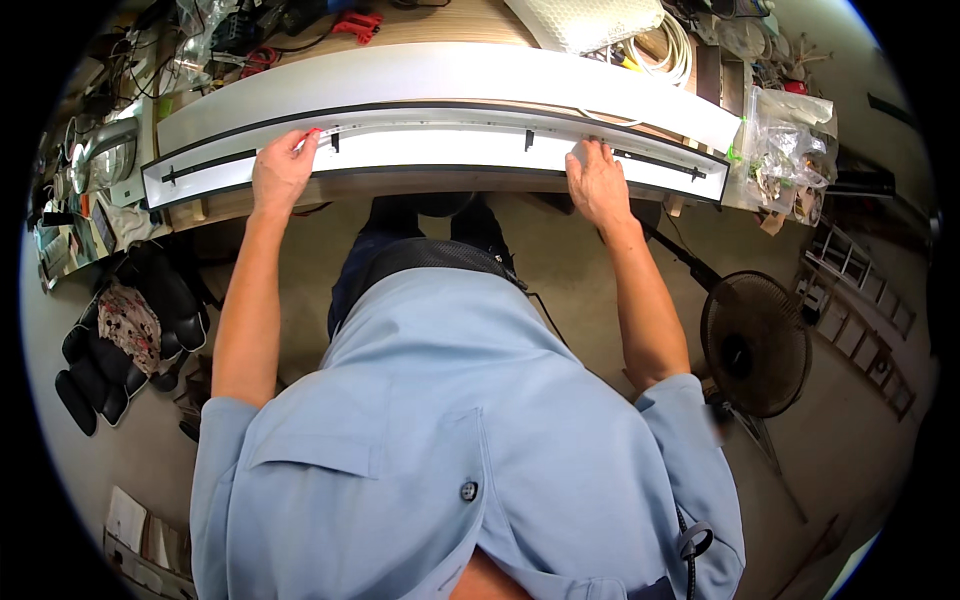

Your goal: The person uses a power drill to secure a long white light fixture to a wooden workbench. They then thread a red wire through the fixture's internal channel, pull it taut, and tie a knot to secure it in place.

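Past the blue shirt (400, 370), at 12 o'clock, a thin pale strip (430, 124) runs inside a long white frame (430, 155). At 11 o'clock, the left hand (283, 172) pinches it; at 1 o'clock, I cannot tell whether the right hand (600, 185) grips. A hard tug could bend it.

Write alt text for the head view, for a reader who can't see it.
A left hand pinches a thin pale strip along a long, black-rimmed white tray on a cluttered wooden workbench, while the right hand's fingertips are at the tray's far side. The wearer's light blue shirt fills the foreground; a fan stands at right.
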`<state>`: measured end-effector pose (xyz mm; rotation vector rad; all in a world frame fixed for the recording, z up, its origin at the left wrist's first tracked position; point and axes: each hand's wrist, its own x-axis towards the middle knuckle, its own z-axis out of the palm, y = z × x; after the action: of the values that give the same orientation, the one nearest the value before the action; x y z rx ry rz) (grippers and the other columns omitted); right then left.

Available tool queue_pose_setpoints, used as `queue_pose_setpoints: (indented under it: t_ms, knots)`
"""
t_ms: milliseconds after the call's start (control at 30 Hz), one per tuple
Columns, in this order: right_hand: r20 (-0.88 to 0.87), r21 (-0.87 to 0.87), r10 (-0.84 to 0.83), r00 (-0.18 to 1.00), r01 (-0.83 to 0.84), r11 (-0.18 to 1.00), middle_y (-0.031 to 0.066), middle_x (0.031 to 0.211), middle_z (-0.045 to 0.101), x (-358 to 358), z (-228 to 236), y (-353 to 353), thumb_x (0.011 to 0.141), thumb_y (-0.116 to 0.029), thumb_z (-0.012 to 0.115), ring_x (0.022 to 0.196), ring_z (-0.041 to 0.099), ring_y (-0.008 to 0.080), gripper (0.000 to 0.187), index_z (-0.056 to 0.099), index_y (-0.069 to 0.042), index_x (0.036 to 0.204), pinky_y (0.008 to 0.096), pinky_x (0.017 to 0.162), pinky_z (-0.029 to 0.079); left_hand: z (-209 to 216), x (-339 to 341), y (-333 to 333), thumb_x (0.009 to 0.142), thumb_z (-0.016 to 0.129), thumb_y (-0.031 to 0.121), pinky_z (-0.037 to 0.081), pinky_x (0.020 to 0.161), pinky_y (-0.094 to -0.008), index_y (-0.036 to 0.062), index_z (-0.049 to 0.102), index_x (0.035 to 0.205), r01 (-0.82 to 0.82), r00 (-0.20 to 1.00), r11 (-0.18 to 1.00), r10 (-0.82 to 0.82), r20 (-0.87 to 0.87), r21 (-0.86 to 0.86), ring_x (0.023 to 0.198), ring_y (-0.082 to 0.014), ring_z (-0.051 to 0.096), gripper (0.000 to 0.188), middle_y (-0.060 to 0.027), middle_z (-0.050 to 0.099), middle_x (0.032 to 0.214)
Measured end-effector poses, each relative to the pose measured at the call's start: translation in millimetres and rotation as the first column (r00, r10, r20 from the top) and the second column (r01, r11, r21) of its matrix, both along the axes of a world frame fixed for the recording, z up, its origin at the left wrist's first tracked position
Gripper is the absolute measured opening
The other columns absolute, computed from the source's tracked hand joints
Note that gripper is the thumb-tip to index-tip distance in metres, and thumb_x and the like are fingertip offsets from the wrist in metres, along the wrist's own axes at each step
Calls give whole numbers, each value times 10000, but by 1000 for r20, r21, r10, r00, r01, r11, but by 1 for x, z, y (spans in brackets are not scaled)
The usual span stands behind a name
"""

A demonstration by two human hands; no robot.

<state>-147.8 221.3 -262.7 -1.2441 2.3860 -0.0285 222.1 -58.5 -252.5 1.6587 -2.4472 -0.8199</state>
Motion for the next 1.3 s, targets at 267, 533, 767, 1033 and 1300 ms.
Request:
queue_pose_setpoints:
  t_ms: [267,533,767,1033,1300]
  knots:
    - [74,-189,164,984,-147,971,297,1429,460,86,12,-61,975,-252,488,1373,399,435,479,487,62,1337,487,1116,360,-8,4,-4,911,630,367,519,696,-438,74,736,944,24,993,998,-30,-114,-53,791,-383,665,313,-186,694,867]
    - [101,-108,106,989,-95,990,301,1434,443,103,-13,-75,977,-278,478,1362,400,436,523,449,84,1353,516,1134,327,3,2,-10,905,622,398,520,707,-472,88,740,925,-16,993,998,23,-118,62,805,-416,659,333,-201,692,834]
    - [142,-130,192,971,-174,976,311,1479,392,172,17,-120,994,-280,449,1420,333,436,522,433,78,1373,547,1156,291,3,0,-21,902,610,382,531,757,-474,71,742,916,4,998,992,4,-63,126,830,-425,663,338,-211,696,836]
    - [92,-115,185,978,-175,978,305,1449,428,198,-2,-138,992,-298,467,1391,375,425,527,452,76,1362,546,1124,330,0,-3,-40,847,616,356,536,780,-461,70,759,905,52,996,975,-65,54,216,847,-409,674,324,-216,699,831]
    - [104,-141,135,985,-120,983,340,1430,406,209,-4,-151,983,-402,503,1356,370,472,602,464,68,1357,590,1064,363,-11,5,-36,907,602,373,519,702,-440,88,751,928,90,996,976,-83,-41,200,773,-388,660,323,-184,689,787]
